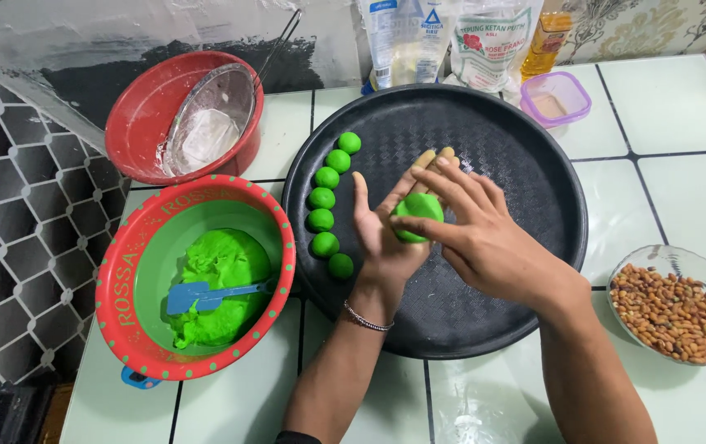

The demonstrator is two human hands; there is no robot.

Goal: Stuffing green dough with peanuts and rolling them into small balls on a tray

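From my feed, both forearms come up over the white tiled tabletop and meet above the round black tray, which I take as my landmark. Over the tray's middle, my left hand lies palm up with its fingers stretched flat, not curled round anything; a green dough ball rests on that palm. My right hand lies across the ball from above, its fingers straight and spread, pressing on the dough rather than gripping it. A thin bracelet circles the left wrist.

Just left of the tray, touching its rim, stands a red bowl with a green inside, holding a mass of green dough with a blue spatula lying on it. Right of the tray sits a glass bowl of peanuts.

Along the tray's left edge seven small green balls lie in a curved row. Beyond the tray to its left is a red basin with a metal sieve in it; behind the tray stand flour bags, a bottle of oil, and a small purple container.
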